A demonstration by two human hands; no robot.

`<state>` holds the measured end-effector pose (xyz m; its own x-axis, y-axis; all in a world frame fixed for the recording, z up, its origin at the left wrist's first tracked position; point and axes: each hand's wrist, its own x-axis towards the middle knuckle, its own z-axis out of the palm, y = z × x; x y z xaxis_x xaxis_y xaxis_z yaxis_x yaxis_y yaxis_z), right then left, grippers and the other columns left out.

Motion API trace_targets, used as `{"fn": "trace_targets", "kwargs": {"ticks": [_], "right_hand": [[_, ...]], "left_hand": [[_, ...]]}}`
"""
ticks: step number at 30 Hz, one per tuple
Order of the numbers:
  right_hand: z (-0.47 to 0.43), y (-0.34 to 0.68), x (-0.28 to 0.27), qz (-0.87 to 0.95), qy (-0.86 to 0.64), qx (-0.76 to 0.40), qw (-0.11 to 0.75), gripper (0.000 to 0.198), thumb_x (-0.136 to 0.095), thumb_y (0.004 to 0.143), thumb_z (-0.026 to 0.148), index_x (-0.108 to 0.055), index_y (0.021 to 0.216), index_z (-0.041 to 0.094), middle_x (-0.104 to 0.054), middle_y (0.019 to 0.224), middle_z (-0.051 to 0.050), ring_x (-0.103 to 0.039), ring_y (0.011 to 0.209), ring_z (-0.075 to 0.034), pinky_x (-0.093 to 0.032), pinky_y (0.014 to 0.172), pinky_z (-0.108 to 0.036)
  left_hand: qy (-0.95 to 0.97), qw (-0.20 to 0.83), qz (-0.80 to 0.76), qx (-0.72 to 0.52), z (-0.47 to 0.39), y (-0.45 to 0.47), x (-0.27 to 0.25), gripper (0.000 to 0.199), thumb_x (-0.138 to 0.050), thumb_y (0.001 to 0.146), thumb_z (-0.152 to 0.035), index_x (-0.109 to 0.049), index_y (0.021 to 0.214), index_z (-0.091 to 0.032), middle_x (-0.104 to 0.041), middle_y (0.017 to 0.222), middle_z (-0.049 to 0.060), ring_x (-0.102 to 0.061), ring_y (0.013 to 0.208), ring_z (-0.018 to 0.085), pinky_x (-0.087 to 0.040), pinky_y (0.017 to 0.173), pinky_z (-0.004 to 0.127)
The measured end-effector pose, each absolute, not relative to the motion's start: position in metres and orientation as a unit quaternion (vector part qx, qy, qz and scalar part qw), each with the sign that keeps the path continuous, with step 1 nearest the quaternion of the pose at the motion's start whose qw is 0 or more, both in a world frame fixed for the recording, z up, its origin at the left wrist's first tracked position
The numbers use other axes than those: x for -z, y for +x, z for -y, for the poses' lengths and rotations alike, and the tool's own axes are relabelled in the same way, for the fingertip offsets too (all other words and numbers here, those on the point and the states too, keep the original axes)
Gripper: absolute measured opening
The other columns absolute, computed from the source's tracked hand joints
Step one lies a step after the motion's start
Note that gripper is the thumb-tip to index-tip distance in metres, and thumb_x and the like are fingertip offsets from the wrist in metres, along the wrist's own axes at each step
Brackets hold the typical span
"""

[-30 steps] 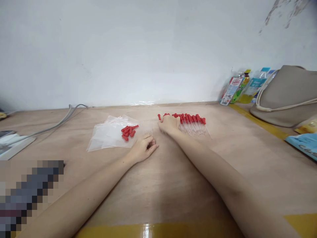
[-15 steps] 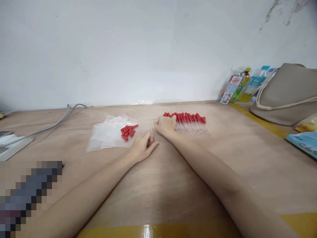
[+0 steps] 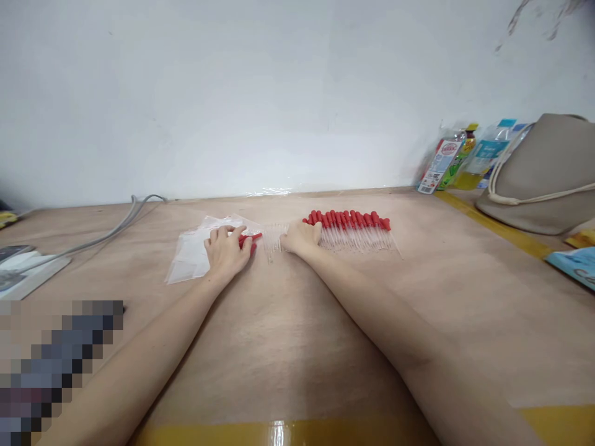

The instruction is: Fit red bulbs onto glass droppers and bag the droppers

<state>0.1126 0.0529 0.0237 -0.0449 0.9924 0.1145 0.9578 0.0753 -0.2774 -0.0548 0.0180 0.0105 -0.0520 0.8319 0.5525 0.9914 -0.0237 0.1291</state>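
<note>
My left hand (image 3: pixel 226 251) is spread over a small pile of red rubber bulbs (image 3: pixel 253 236), its fingers curved and apart, hiding most of the pile. Clear plastic bags (image 3: pixel 186 255) lie flat beneath them. My right hand (image 3: pixel 300 236) is closed, resting by the left end of a row of clear thin tubes topped with red bulbs (image 3: pixel 346 220). What its fingers hold, if anything, is hidden. Between my hands lie several bare clear tubes (image 3: pixel 272 241) without bulbs, side by side.
A drink carton (image 3: pixel 439 166), bottles (image 3: pixel 481 158) and a grey-beige bag (image 3: pixel 543 173) stand at the right by the wall. A blue packet (image 3: pixel 574 269) lies at the right edge. At left are a grey cable (image 3: pixel 111 232), a white object (image 3: pixel 41 275) and a pixelated dark shape.
My left hand has moved left from the bare tubes onto the red bulbs, and its fingers have spread. My right hand has shifted slightly left and stays closed.
</note>
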Motion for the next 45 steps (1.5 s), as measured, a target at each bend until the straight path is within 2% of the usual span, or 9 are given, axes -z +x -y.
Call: {"fn": "trace_targets", "kwargs": {"ticks": [6, 11, 14, 17, 22, 25, 30, 38, 45], "right_hand": [[-0.048, 0.112, -0.022, 0.721, -0.669, -0.059, 0.169, 0.028, -0.042, 0.078, 0.030, -0.066, 0.079, 0.015, -0.067, 0.084, -0.013, -0.059, 0.077, -0.022, -0.024, 0.078, -0.038], [-0.030, 0.124, -0.014, 0.730, -0.627, 0.026, 0.271, 0.028, -0.037, 0.084, 0.032, -0.058, 0.079, 0.015, -0.065, 0.081, -0.010, -0.056, 0.078, -0.022, -0.022, 0.077, -0.037], [-0.015, 0.140, -0.005, 0.752, -0.574, 0.058, 0.320, 0.024, -0.037, 0.086, 0.032, -0.054, 0.083, 0.016, -0.064, 0.083, -0.008, -0.054, 0.081, -0.021, -0.021, 0.075, -0.035], [0.000, 0.161, 0.005, 0.770, -0.538, 0.078, 0.333, 0.021, -0.039, 0.087, 0.033, -0.052, 0.082, 0.016, -0.064, 0.079, -0.006, -0.054, 0.076, -0.019, -0.021, 0.074, -0.033], [0.026, 0.201, 0.010, 0.798, -0.486, 0.093, 0.343, 0.021, -0.042, 0.087, 0.032, -0.053, 0.078, 0.016, -0.064, 0.074, -0.003, -0.054, 0.070, -0.015, -0.022, 0.073, -0.031], [0.038, 0.218, 0.008, 0.806, -0.459, 0.094, 0.362, 0.017, -0.045, 0.086, 0.030, -0.054, 0.078, 0.017, -0.065, 0.073, -0.002, -0.055, 0.070, -0.015, -0.023, 0.073, -0.031], [0.042, 0.226, 0.011, 0.806, -0.454, 0.095, 0.369, 0.018, -0.045, 0.086, 0.028, -0.059, 0.092, 0.017, -0.067, 0.075, -0.003, -0.055, 0.073, -0.016, -0.024, 0.073, -0.032], [0.036, 0.225, 0.011, 0.819, -0.439, 0.101, 0.357, 0.017, -0.048, 0.085, 0.028, -0.063, 0.086, 0.020, -0.067, 0.077, -0.001, -0.054, 0.076, -0.016, -0.022, 0.074, -0.034], [0.030, 0.225, 0.015, 0.822, -0.421, 0.081, 0.375, 0.016, -0.048, 0.085, 0.024, -0.062, 0.088, 0.019, -0.065, 0.077, -0.001, -0.055, 0.071, -0.013, -0.026, 0.075, -0.032]], "left_hand": [[-0.697, 0.154, 0.667, 0.212, -0.019, -0.050, -0.007, 0.030, -0.043, 0.082, -0.029, -0.066, 0.101, -0.028, -0.050, 0.120, 0.011, -0.037, 0.112, 0.032, -0.027, 0.085, 0.048], [-0.709, 0.143, 0.650, 0.232, -0.020, -0.051, -0.008, 0.022, -0.044, 0.080, -0.027, -0.064, 0.089, -0.023, -0.057, 0.111, 0.009, -0.042, 0.107, 0.030, -0.026, 0.085, 0.048], [-0.726, 0.132, 0.632, 0.237, -0.021, -0.052, -0.008, 0.022, -0.043, 0.081, -0.024, -0.060, 0.095, -0.022, -0.060, 0.109, 0.008, -0.044, 0.106, 0.028, -0.022, 0.089, 0.048], [-0.723, 0.137, 0.636, 0.232, -0.021, -0.051, -0.007, 0.027, -0.042, 0.082, -0.025, -0.059, 0.102, -0.021, -0.057, 0.116, 0.010, -0.042, 0.111, 0.029, -0.019, 0.091, 0.049], [-0.711, 0.146, 0.652, 0.220, -0.019, -0.049, -0.009, 0.026, -0.041, 0.083, -0.028, -0.065, 0.092, -0.021, -0.055, 0.116, 0.011, -0.041, 0.112, 0.028, -0.022, 0.091, 0.048], [-0.716, 0.165, 0.650, 0.196, -0.018, -0.049, -0.009, 0.029, -0.039, 0.084, -0.027, -0.065, 0.097, -0.024, -0.053, 0.120, 0.011, -0.039, 0.113, 0.029, -0.022, 0.091, 0.050], [-0.728, 0.198, 0.634, 0.167, -0.021, -0.051, -0.008, 0.029, -0.039, 0.085, -0.028, -0.067, 0.093, -0.024, -0.051, 0.121, 0.012, -0.038, 0.114, 0.031, -0.022, 0.089, 0.052], [-0.718, 0.183, 0.608, 0.287, -0.023, -0.052, -0.005, 0.015, -0.054, 0.077, -0.031, -0.063, 0.085, -0.021, -0.056, 0.108, 0.009, -0.044, 0.107, 0.028, -0.028, 0.088, 0.046], [-0.715, 0.147, 0.515, 0.449, -0.014, -0.038, -0.012, 0.010, -0.055, 0.078, -0.027, -0.055, 0.082, -0.018, -0.059, 0.095, 0.006, -0.052, 0.096, 0.022, -0.039, 0.085, 0.036]]}}
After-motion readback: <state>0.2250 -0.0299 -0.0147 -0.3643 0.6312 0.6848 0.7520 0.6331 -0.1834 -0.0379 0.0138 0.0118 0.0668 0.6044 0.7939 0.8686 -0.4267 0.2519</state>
